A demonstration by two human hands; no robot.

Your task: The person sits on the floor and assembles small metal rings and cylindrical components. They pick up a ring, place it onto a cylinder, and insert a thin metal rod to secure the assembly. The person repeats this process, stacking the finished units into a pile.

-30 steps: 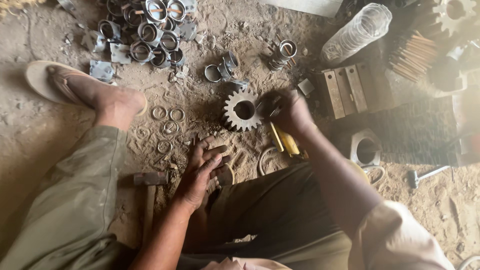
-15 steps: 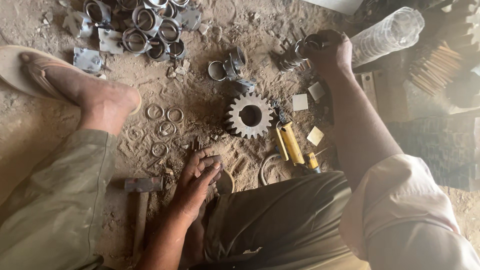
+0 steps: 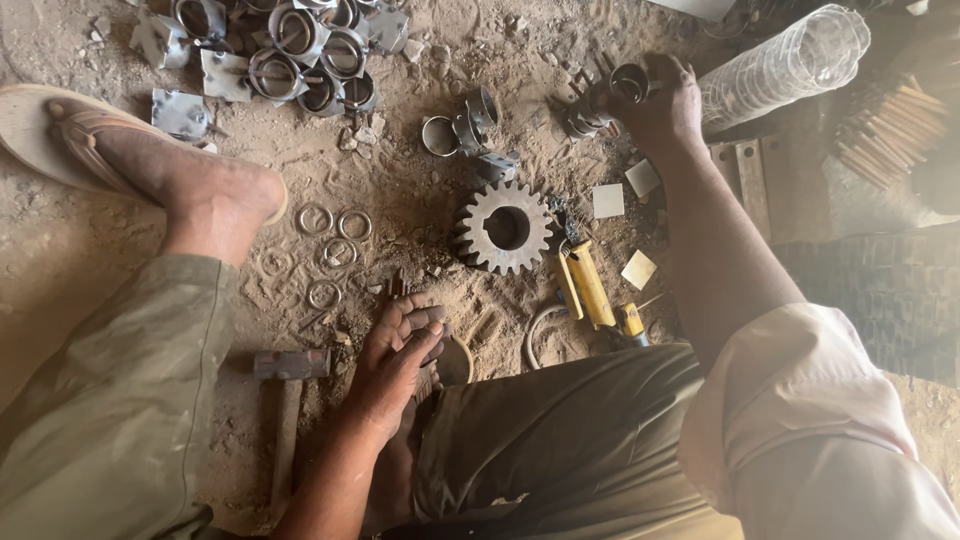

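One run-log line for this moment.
right hand: grasps metal ring | left hand: rests on ground | gear: lies untouched between them

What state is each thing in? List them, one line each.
Right hand: stretched forward, gripping a metal ring.
Left hand: resting on the ground, holding nothing.
Gear: flat on the sand, untouched.
Hammer: lying flat, untouched.
Small rings: loose on the sand.
Plastic bottle: on its side.
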